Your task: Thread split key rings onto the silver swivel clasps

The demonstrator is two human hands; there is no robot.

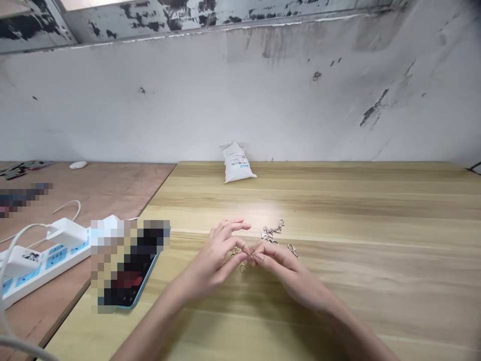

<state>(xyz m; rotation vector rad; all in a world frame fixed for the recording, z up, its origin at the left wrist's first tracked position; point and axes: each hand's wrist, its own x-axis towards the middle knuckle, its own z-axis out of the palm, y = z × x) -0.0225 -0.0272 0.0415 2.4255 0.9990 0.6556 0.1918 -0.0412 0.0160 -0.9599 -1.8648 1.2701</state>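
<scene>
My left hand (212,258) and my right hand (280,268) meet above the light wooden table top (338,301), their fingertips pinching a small silver metal ring (251,257) between them. Two more small rings (243,267) lie just under my left fingers. A tangle of silver lobster clasps (269,233) lies just beyond my right fingers. A single silver clasp (293,250) rests to the right of them, near my right hand. Part of the pinched ring is hidden by my fingertips.
A white barcode-labelled bag (238,163) lies at the table's far edge, against a scuffed white wall (188,100). To the left are a phone in a blue case (131,281), partly blurred out, and a white power strip (45,263) with plugs and cables on a lower reddish board (105,185).
</scene>
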